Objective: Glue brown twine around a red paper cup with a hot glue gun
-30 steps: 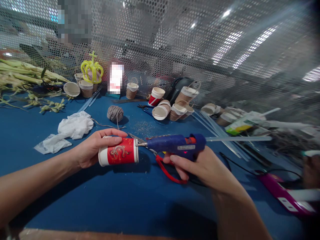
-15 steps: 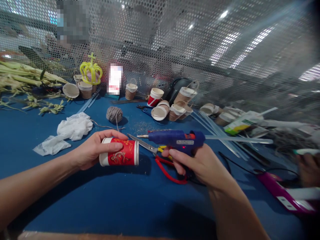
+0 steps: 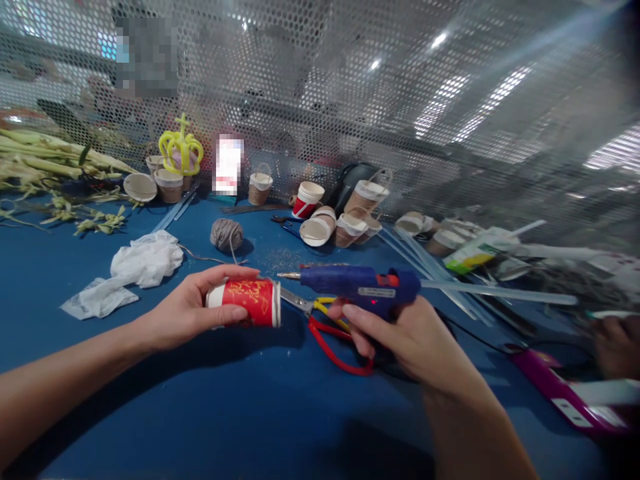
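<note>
My left hand is wrapped round a red and white paper cup, held on its side over the blue table. My right hand grips a blue glue gun by its handle, a clear glue stick jutting from its back. The gun's metal tip points left and ends a short way from the cup's upper base, not touching it. Red and yellow handled scissors lie on the table under the gun.
A ball of grey twine and crumpled white plastic lie behind the cup. Several paper cups, a yellow crown and green leaves line the mesh screen. Another person's hand and a purple power strip are at right.
The glue gun's tip has pulled back from the cup's base and sits slightly higher. My left hand has turned the cup a little and raised it.
</note>
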The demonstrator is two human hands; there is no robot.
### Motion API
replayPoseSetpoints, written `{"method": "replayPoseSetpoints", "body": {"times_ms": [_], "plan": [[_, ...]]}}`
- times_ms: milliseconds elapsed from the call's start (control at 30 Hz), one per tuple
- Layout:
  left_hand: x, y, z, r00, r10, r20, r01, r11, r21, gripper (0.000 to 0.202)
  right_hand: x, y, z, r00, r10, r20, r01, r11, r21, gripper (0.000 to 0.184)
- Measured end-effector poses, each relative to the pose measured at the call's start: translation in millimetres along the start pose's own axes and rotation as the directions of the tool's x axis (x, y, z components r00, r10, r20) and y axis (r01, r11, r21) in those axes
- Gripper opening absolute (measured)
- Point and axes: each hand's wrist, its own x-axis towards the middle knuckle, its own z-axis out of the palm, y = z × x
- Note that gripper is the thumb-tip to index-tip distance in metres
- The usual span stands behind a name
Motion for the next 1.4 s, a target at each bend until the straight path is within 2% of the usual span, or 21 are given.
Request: {"method": "replayPoseSetpoints", "body": {"times_ms": [67,133,233,333,533,733,1033,1233,1400], "plan": [[-1,-1,1.4,1.0,0.022,0.009,-0.022,0.999,0.028,0.038,1,1,6,0.998,-0.015,-0.053,0.022,0.99,0.139,0.019],[-2,-2,2.7,0.999,0.028,0.04,-0.029,0.999,0.039,0.038,3,1,14,0.997,-0.003,-0.076,0.03,0.935,0.353,0.019],[-3,-7,4.8,0.993,0.004,0.114,-0.01,0.999,0.048,0.04,6,0,27,0.999,0.02,-0.033,0.001,0.836,0.549,0.02],[-4,-11,5.8,0.986,0.0,0.166,-0.019,0.994,0.11,0.041,8,1,34,0.999,0.019,0.034,-0.033,0.862,0.506,0.02],[-3,-14,4.7,0.976,0.064,0.208,-0.118,0.959,0.259,0.038,9,0,39,0.991,0.013,0.135,-0.067,0.91,0.408,0.026],[-4,-13,6.8,0.959,0.095,0.269,-0.161,0.959,0.235,0.036,7,-9,44,0.973,0.05,0.223,-0.163,0.837,0.523,0.025],[-5,-14,6.3,0.951,0.121,0.285,-0.204,0.937,0.282,0.032,9,-8,41,0.937,0.127,0.326,-0.31,0.733,0.605,0.029],[-3,-17,5.2,0.915,0.154,0.373,-0.271,0.919,0.286,0.036,9,-8,41,0.93,0.104,0.352,-0.318,0.707,0.632,0.031],[-3,-20,3.1,0.935,0.132,0.328,-0.249,0.905,0.345,0.034,10,-8,40,0.922,0.076,0.379,-0.319,0.702,0.636,0.033]]}}
